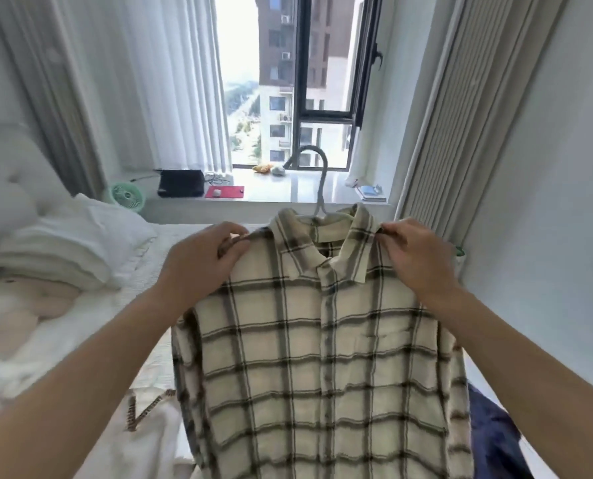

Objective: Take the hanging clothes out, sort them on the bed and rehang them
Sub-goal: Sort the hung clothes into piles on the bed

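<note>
Item: plaid shirt [322, 340], cream with dark checks, collared, buttoned front, chest pocket. It hung on a pale hanger [320, 188] whose hook rose above the collar, midway between the two hands.

Left hand [201, 261]: fingers curled, pinching the shirt's shoulder seam at its own side. Right hand [412, 257]: fingers curled likewise, pinching the opposite shoulder just beside the collar. The shirt body draped down between and below both forearms, held up over the bed [143, 305].

Below the left forearm: a white garment [143, 426] with a brown printed mark, too blurred to read. Below the right forearm: a dark blue cloth [492, 433]. Left of the left hand: white pillows [80, 243]. Beyond the hands: window sill [288, 191] with a black case [181, 183], red pad [224, 192] and green fan [127, 197].

No legible writing or brand anywhere.
</note>
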